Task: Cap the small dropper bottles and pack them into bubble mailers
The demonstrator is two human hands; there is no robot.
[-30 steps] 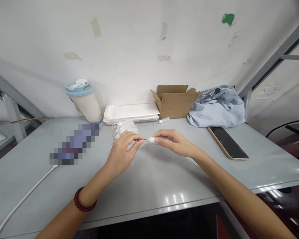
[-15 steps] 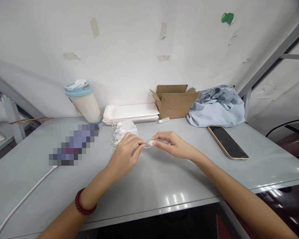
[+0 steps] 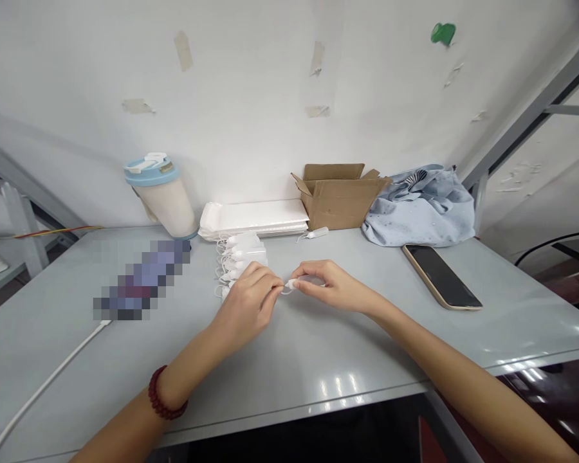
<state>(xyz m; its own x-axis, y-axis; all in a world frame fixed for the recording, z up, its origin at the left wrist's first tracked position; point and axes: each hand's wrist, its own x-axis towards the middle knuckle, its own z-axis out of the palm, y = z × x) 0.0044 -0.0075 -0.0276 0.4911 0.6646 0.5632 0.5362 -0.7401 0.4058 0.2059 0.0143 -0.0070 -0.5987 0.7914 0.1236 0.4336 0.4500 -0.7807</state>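
Over the middle of the table, my right hand (image 3: 335, 286) pinches a small white plastic bottle (image 3: 291, 283) with a narrow tip between thumb and forefinger. Most of its body is hidden by the fingers, and a thin white loop hangs below the tip. My left hand (image 3: 248, 305) faces it with thumb and forefinger closed at the tip's end; what they grip is too small to make out. Just behind my left hand lies a row of several similar white bottles (image 3: 244, 245) with looped strings, partly covered by the hand. One more such bottle (image 3: 317, 233) lies alone near the cardboard box.
Along the wall stand a blue-lidded cup (image 3: 166, 199), a stack of white packets (image 3: 260, 215), an open cardboard box (image 3: 345, 202) and light-blue cloth (image 3: 422, 212). A phone (image 3: 441, 276) lies at right. At left is a blurred-out object (image 3: 145, 280) with a white cable (image 3: 53, 382).
Both hands have moved slightly down, toward me, with the bottle still between them. The left fingertips have come closer to the bottle's tip. Nothing else on the table has moved.
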